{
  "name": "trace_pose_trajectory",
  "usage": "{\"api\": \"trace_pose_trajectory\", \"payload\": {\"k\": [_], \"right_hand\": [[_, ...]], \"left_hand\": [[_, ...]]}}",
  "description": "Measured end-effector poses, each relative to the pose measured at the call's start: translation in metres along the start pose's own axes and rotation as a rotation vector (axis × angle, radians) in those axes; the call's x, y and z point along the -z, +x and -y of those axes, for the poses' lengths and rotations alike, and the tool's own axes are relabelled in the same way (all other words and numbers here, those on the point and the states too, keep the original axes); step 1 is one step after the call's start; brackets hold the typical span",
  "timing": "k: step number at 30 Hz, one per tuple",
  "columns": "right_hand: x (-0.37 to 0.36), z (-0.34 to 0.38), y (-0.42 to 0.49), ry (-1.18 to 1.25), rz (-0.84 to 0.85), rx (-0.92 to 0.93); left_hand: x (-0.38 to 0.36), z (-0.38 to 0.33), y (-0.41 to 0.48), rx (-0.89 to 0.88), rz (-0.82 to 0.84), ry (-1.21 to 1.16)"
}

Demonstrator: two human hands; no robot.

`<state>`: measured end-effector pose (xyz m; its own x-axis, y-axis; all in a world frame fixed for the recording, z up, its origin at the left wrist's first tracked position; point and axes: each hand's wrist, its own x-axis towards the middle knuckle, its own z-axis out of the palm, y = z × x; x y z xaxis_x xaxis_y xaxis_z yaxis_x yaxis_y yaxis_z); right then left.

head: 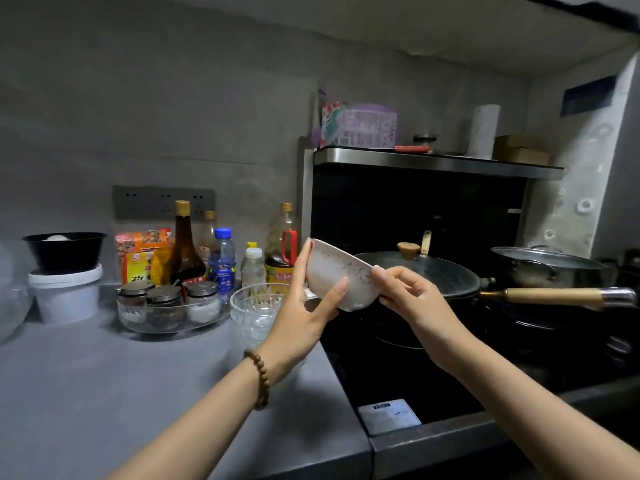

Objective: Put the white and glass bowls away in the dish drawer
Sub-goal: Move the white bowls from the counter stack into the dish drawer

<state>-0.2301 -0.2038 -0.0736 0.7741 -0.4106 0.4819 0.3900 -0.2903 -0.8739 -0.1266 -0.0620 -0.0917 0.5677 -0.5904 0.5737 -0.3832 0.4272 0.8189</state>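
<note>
glass bowl (pixel 251 308) part-hidden, bottle labels (pixel 221 271) seemingly illegible

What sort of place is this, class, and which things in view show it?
Most likely a home kitchen: a lidded wok sits on a black cooktop under a range hood, sauce bottles line the grey counter, and the left hand and right hand hold a white bowl.

My grey counter (pixel 104 375) carries the glass bowl (pixel 254 313) by its right edge, a spice-jar tray (pixel 138 323) just beside it, and a white tub (pixel 65 299) at the back left.

Bare counter (pixel 104 393) left; wok (pixel 426 271) blocks right.
</note>
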Motion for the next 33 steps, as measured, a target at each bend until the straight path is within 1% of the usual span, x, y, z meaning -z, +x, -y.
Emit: {"api": "trace_pose_trajectory", "payload": {"k": [2,5,7,8,13,15,19,22,23,25,28,31,33], "right_hand": [[0.024,-0.002,-0.012,-0.026,0.017,-0.080],[0.064,-0.009,-0.034,-0.116,0.064,-0.213],[0.089,-0.017,-0.052,-0.172,0.112,-0.269],[0.102,-0.022,-0.061,-0.191,0.131,-0.289],[0.157,-0.049,-0.108,-0.209,0.112,-0.340],[0.175,-0.059,-0.126,-0.241,0.105,-0.365],[0.206,-0.085,-0.157,-0.308,0.179,-0.482],[0.216,-0.114,-0.178,-0.335,0.222,-0.576],[0.215,-0.125,-0.183,-0.335,0.233,-0.605],[0.212,-0.149,-0.192,-0.327,0.242,-0.654],[0.207,-0.185,-0.199,-0.293,0.222,-0.708],[0.200,-0.217,-0.202,-0.205,0.233,-0.779],[0.193,-0.235,-0.204,-0.149,0.230,-0.833]], "left_hand": [[-0.021,0.009,-0.002,0.036,0.019,-0.030],[-0.052,0.026,-0.009,0.143,0.080,-0.042],[-0.074,0.039,-0.017,0.201,0.127,-0.053],[-0.085,0.045,-0.021,0.228,0.146,-0.054],[-0.140,0.080,-0.042,0.382,0.252,-0.005],[-0.161,0.097,-0.053,0.475,0.295,-0.018],[-0.188,0.132,-0.074,0.669,0.447,-0.028],[-0.195,0.164,-0.093,0.715,0.640,-0.026],[-0.195,0.176,-0.099,0.744,0.681,-0.017],[-0.192,0.199,-0.106,0.808,0.711,0.030],[-0.184,0.234,-0.118,0.889,0.762,0.025],[-0.177,0.263,-0.131,1.005,0.694,0.064],[-0.172,0.280,-0.138,1.036,0.659,0.138]]}}
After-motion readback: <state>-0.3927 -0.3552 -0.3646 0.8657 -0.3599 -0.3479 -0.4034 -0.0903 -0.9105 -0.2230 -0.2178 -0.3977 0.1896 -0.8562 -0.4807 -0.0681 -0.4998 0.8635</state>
